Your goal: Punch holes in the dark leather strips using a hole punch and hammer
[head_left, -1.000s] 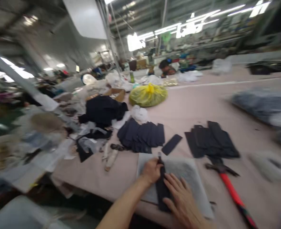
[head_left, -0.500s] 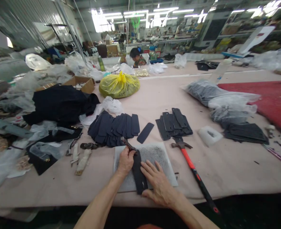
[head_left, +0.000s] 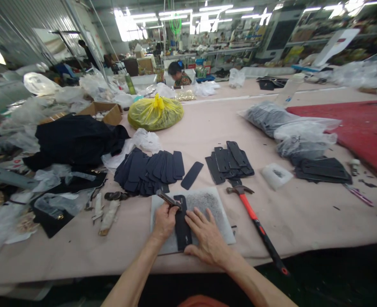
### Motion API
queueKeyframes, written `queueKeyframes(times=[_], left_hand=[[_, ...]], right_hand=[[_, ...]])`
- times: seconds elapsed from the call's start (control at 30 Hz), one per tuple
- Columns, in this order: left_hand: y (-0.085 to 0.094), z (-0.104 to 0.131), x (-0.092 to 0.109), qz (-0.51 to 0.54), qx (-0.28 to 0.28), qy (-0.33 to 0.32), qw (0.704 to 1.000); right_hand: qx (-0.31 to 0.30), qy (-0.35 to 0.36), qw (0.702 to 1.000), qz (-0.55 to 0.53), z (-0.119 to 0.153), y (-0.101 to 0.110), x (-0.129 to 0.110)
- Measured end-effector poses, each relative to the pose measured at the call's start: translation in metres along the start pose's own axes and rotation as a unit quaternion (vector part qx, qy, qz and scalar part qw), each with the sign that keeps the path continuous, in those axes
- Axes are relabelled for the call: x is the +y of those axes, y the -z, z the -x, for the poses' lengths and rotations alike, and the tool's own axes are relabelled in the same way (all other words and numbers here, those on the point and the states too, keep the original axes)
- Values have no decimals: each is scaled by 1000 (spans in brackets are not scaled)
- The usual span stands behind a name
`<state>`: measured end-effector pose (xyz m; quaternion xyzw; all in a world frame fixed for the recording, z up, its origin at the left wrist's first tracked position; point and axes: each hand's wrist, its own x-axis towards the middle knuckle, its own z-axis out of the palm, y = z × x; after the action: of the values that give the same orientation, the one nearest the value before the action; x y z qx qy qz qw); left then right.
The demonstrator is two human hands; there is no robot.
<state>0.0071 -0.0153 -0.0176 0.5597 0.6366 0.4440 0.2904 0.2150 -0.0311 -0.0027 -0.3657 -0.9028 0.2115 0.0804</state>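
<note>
A dark strip lies upright in view on a whitish, scuffed board at the table's near edge. My left hand is closed around a metal tool, whose end touches the strip near its far end. The fingers of my right hand are spread, their tips along the strip's right edge and the thumb at its near end. Beyond the board, a fanned pile of dark pieces lies to the left, one single piece in the middle, and a stack of dark strips to the right.
A hammer with a red and black handle lies right of the board. Wrapped tools lie to the left. Farther off are a yellow bag, dark cloth, a white block and a person.
The tool in my left hand has tilted and now shows more of its length, with its end on the strip. The whole view has shifted slightly.
</note>
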Motion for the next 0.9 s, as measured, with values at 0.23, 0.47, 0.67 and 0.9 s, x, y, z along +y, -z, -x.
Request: queueKeyframes(times=[0.23,0.47,0.67,0.9], left_hand=[[-2,16,1,-1,-25,-29,999],[0,20,-7,-24,-26,-40,999],[0,18,-3,-40,-40,-38,998],[2,18,-3,-41,-32,-42,998]], right_hand=[[60,-62,996,37,-40,11,21],[34,-20,999,-1,-22,8,13],[77,-69,995,-3,-25,3,4],[88,-80,993,-7,-35,6,8]])
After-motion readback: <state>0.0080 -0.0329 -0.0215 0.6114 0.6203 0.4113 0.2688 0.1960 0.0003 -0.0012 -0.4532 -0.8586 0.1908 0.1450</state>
